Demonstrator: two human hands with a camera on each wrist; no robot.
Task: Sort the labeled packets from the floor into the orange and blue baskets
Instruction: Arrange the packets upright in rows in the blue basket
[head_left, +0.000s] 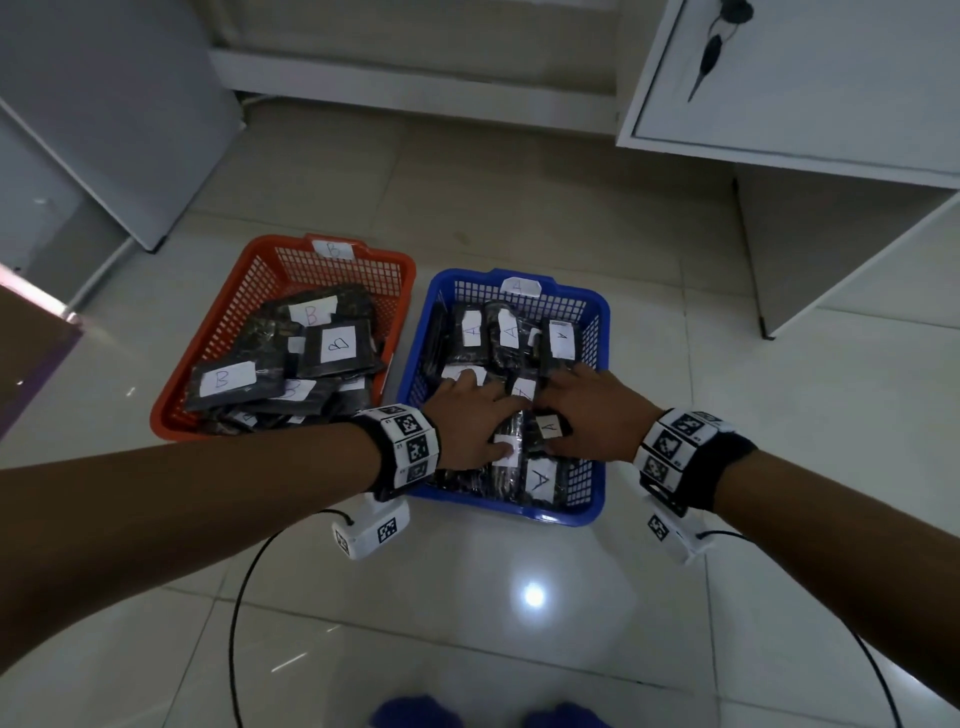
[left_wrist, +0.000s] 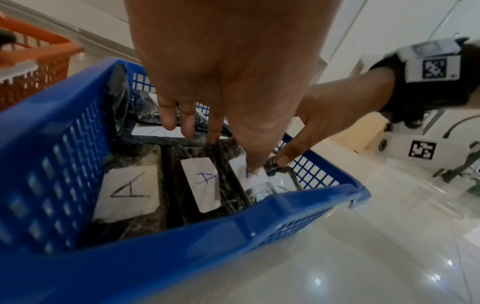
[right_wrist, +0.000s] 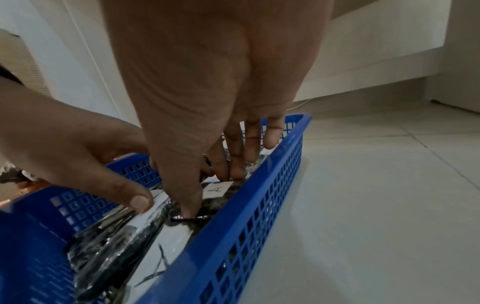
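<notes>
The blue basket (head_left: 605, 312) (left_wrist: 259, 226) (right_wrist: 259, 185), tagged A, holds several dark packets with white A labels (head_left: 540, 480) (left_wrist: 130, 189) (right_wrist: 215, 189). Both hands are inside it. My left hand (head_left: 488, 421) (left_wrist: 221, 150) lies on the packets with fingers straight and spread, its thumb touching a label. My right hand (head_left: 563, 410) (right_wrist: 207, 193) presses down beside it on the packets along the right wall, fingers straight, thumb tip on a packet edge. To the left stands the orange basket (head_left: 218, 322) (left_wrist: 39, 41), tagged B, with several B-labelled packets (head_left: 337, 345).
The baskets stand side by side on glossy tile floor (head_left: 519, 649). A white cabinet (head_left: 805, 78) with keys hanging (head_left: 711, 47) overhangs the back right. A grey panel (head_left: 104, 130) leans at the back left. Black cables (head_left: 244, 597) loop on the floor near me.
</notes>
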